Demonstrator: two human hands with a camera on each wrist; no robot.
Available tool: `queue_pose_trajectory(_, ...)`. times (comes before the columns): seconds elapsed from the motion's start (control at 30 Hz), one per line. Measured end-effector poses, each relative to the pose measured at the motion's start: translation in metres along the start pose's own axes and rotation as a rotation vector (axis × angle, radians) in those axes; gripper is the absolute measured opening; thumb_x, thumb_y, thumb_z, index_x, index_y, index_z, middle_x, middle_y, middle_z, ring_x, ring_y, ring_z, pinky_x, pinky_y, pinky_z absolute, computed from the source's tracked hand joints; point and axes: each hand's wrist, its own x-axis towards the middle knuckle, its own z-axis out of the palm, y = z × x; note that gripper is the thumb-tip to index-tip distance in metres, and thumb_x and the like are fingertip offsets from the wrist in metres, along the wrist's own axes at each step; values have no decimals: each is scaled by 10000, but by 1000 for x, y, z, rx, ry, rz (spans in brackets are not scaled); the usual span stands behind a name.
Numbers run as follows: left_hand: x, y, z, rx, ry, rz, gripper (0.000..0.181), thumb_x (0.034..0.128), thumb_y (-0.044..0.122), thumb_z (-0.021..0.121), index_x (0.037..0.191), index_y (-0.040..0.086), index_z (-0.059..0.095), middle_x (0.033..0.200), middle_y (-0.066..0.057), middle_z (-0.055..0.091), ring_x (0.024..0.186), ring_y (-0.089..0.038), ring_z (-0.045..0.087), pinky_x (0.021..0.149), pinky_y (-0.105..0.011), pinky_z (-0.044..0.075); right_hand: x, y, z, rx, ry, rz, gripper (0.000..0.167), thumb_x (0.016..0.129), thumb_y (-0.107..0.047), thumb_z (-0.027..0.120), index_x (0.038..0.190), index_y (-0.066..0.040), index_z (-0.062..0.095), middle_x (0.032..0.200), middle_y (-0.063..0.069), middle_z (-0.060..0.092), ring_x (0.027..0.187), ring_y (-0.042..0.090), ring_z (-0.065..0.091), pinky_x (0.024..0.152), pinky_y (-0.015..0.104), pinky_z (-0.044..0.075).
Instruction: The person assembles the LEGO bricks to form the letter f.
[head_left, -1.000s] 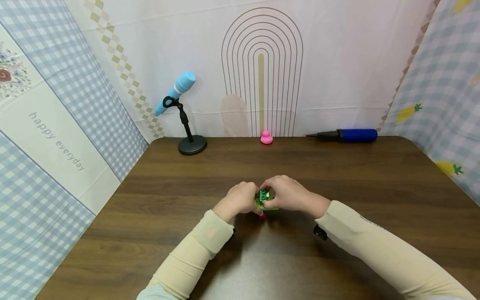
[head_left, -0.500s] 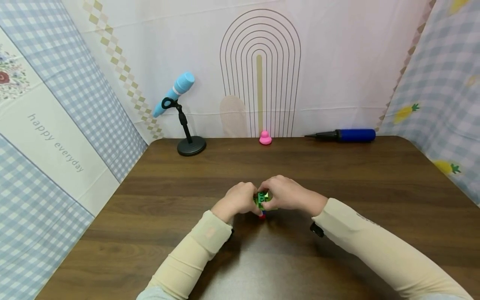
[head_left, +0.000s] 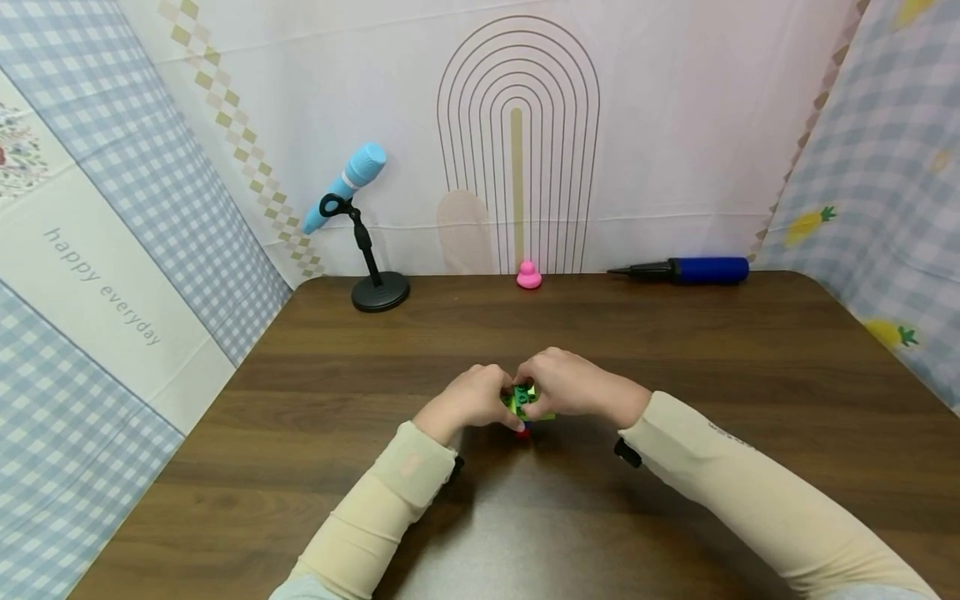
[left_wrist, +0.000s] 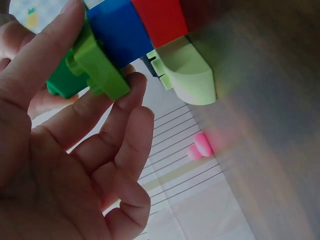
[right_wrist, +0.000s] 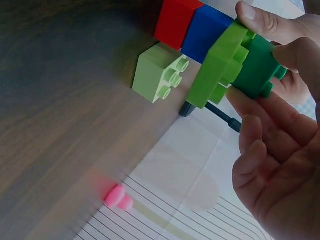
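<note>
A toy-brick stack stands between my hands. A red brick (right_wrist: pixel 177 22) sits lowest, then a blue brick (right_wrist: pixel 206 32), a wide lime-green brick (right_wrist: pixel 220 62) and a dark green brick (right_wrist: pixel 257 67). My left hand (head_left: pixel 471 398) grips the lime-green brick by its edges, its thumb towards me. My right hand (head_left: pixel 573 387) pinches the dark green brick on top between thumb and fingers. In the head view, fingers cover much of the stack. A pale green rounded brick (left_wrist: pixel 190 75) with studs stands near the red one on the table; the head view barely shows it.
Along the back edge of the brown table (head_left: pixel 360 358) stand a blue toy microphone (head_left: pixel 352 179) on a black stand (head_left: pixel 380 292), a pink duck-like toy (head_left: pixel 528 276) and a blue-and-black hand pump (head_left: pixel 693 269). Patterned cloth hangs behind and at both sides.
The head view has drifted slightly, and my right forearm has shifted a little to the left. Both hands keep their hold, and the dark green brick appears slightly lower.
</note>
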Motion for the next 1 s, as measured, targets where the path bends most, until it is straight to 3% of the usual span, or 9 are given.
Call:
queue_pose_trajectory(0.17,0,-1,-1,-29,-9,9,224,633,259,780,747,132,635,644,58,569,568,-84,473,537,-228,398,0,1,-1,8,-9,-11,257,694,-202,689,897,-48,656,777,-34,611,615,47,494,566,204,426)
queue_pose_trajectory(0.6,-1,2,-4,24,-30,43,173,646,183,771,670,125,609,594,51,536,543,-104,452,516,-234,389,0,-3,-3,-14,-13,-18,153,691,-173,692,788,-66,641,643,-72,555,515,43,450,495,189,405)
queue_pose_trajectory(0.83,-1,-2,-2,18,-7,71,181,641,187,772,643,119,605,552,55,491,515,-104,393,480,-228,336,2,-8,-4,-56,-17,-60,128,689,-151,698,743,-59,629,608,-65,530,517,57,436,496,194,397)
queue_pose_trajectory(1.0,0,-3,-2,3,-1,66,182,635,199,775,674,123,614,570,54,508,526,-103,401,491,-231,341,4,-9,-4,-22,-39,-14,127,685,-137,699,770,-61,643,636,-63,553,534,58,458,508,197,412)
